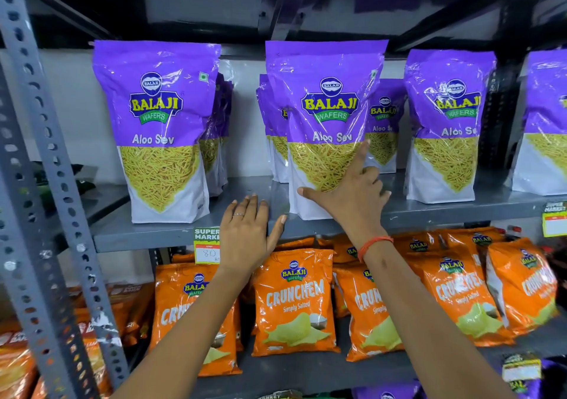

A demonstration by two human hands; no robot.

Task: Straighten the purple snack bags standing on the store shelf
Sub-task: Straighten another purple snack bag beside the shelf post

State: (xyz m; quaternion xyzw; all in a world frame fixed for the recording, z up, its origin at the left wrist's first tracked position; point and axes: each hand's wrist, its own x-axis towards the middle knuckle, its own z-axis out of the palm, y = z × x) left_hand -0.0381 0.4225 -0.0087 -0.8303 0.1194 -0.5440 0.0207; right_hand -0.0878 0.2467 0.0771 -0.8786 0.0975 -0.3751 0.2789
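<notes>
Purple Aloo Sev snack bags stand in rows on the grey shelf [147, 233]. The middle front bag [325, 116] stands upright near the shelf's front edge. My right hand [352, 193] lies flat against its lower right front, fingers spread, the forefinger pointing up. My left hand [248, 233] hovers open at the shelf edge, just left of that bag and not touching it. A left bag [159, 128] and a right bag [445, 122] stand upright, with further bags behind them.
Orange Crunchem bags [294, 303] crowd the shelf below. A price tag [207, 245] hangs on the shelf edge beside my left hand. A perforated grey upright [46, 184] runs down the left. Another purple bag [546, 122] is cut off at the right.
</notes>
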